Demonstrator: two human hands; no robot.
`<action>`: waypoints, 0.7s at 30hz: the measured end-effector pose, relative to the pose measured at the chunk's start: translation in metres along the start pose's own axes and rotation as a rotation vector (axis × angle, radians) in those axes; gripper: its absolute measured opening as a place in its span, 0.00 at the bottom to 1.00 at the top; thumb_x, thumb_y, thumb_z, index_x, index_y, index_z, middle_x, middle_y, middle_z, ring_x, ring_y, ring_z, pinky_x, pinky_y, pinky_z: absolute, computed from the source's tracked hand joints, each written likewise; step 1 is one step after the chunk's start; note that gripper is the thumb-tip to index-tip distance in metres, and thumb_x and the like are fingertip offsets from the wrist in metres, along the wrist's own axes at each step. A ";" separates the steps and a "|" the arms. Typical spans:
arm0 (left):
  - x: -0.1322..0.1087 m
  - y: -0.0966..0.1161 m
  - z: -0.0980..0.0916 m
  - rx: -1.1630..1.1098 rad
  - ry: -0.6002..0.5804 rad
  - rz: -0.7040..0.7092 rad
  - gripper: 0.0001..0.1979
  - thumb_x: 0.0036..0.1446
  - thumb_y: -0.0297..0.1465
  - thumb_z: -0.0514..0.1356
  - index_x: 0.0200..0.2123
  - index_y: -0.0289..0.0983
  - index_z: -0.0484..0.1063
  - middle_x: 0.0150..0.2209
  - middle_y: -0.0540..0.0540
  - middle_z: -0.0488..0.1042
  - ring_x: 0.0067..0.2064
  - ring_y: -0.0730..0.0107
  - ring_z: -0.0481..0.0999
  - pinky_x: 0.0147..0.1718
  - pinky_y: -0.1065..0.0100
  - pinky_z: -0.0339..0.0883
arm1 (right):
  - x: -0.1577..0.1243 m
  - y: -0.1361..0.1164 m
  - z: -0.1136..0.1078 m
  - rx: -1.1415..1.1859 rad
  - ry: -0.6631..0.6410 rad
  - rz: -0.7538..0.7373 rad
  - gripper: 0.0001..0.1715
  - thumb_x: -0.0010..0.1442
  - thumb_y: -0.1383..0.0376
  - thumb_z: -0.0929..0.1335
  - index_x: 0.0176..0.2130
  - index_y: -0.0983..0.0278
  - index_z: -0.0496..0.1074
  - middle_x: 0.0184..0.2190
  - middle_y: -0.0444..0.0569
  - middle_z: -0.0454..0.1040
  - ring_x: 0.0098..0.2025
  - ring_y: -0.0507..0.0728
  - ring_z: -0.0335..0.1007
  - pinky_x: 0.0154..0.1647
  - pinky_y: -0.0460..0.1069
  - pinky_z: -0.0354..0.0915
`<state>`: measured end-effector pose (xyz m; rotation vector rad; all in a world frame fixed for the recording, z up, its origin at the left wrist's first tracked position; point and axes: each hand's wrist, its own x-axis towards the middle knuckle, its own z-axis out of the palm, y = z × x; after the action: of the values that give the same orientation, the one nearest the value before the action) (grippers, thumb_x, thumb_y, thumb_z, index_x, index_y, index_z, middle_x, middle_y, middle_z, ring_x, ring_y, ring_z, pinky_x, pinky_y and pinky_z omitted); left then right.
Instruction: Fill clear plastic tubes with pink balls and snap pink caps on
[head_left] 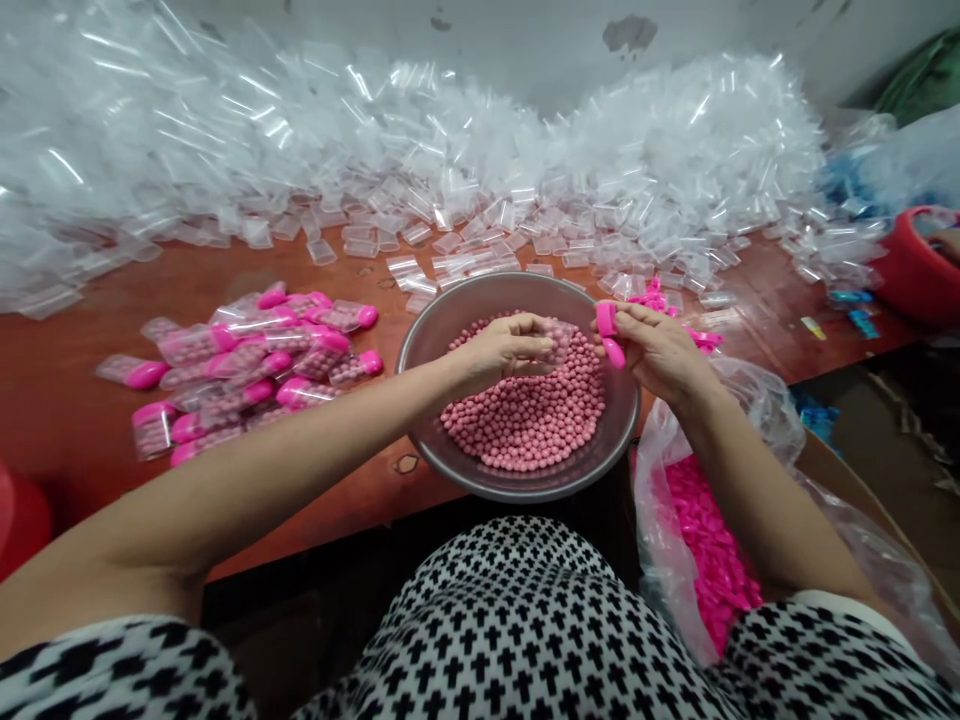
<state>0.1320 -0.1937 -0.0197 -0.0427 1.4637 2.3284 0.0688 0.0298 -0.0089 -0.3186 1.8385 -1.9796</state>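
Note:
Over a grey metal bowl [431, 445] of pink beads [517, 430], my left hand [504, 352] is closed around a small clear plastic tube [559, 342]. Pink shows through the tube, but how many beads it contains is not clear. To the right, above the bowl's rim, my right hand [660, 350] pinches a bright pink cap [606, 320]. A second pink cap [614, 352] hangs just below it, against the fingers. The tube and the caps are apart.
Filled tubes with pink caps [255, 350] lie piled on the left of the red-brown table [375, 500]. Clear tubes [450, 170] are heaped along the back. A plastic bag of pink caps [709, 540] stands at the right, below a red container [919, 265]. Another red container [19, 520] is at far left.

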 end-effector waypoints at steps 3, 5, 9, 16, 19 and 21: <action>-0.008 -0.003 0.002 0.029 0.006 0.069 0.17 0.46 0.32 0.74 0.38 0.34 0.75 0.38 0.47 0.77 0.39 0.71 0.78 0.45 0.62 0.73 | 0.000 0.000 0.009 -0.055 -0.037 -0.059 0.22 0.49 0.52 0.78 0.40 0.61 0.76 0.30 0.44 0.76 0.24 0.50 0.70 0.27 0.47 0.72; -0.011 -0.004 0.002 0.066 -0.006 0.116 0.19 0.46 0.36 0.74 0.39 0.33 0.76 0.37 0.46 0.77 0.39 0.71 0.77 0.45 0.63 0.73 | 0.000 -0.001 0.015 -0.108 -0.017 -0.128 0.23 0.49 0.52 0.78 0.41 0.61 0.76 0.30 0.43 0.76 0.23 0.49 0.68 0.25 0.46 0.69; -0.012 -0.006 0.002 0.177 -0.046 0.198 0.20 0.46 0.40 0.74 0.38 0.33 0.78 0.38 0.45 0.78 0.39 0.69 0.76 0.44 0.65 0.73 | -0.001 -0.004 0.022 -0.321 0.079 -0.344 0.25 0.46 0.54 0.79 0.42 0.60 0.78 0.36 0.46 0.78 0.36 0.54 0.74 0.41 0.50 0.72; -0.012 -0.006 0.003 0.231 0.017 0.280 0.18 0.48 0.38 0.71 0.38 0.33 0.77 0.36 0.46 0.76 0.38 0.69 0.75 0.41 0.65 0.71 | -0.008 -0.011 0.031 -0.429 -0.044 -0.359 0.15 0.55 0.54 0.75 0.39 0.60 0.81 0.40 0.48 0.82 0.43 0.57 0.77 0.49 0.54 0.71; -0.012 -0.009 0.007 0.303 -0.088 0.288 0.12 0.50 0.36 0.68 0.33 0.33 0.75 0.30 0.49 0.73 0.34 0.71 0.73 0.37 0.67 0.69 | -0.010 -0.017 0.033 -0.451 -0.060 -0.356 0.15 0.54 0.53 0.75 0.35 0.61 0.81 0.37 0.48 0.82 0.39 0.57 0.78 0.44 0.53 0.73; -0.012 -0.010 0.008 0.317 -0.090 0.298 0.10 0.51 0.35 0.67 0.32 0.33 0.75 0.30 0.49 0.72 0.33 0.72 0.72 0.36 0.69 0.68 | -0.010 -0.022 0.034 -0.532 -0.076 -0.364 0.14 0.56 0.54 0.74 0.35 0.62 0.80 0.34 0.48 0.82 0.35 0.56 0.77 0.39 0.51 0.72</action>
<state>0.1480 -0.1865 -0.0219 0.3857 1.8803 2.2481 0.0894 0.0050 0.0179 -0.9290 2.3651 -1.6132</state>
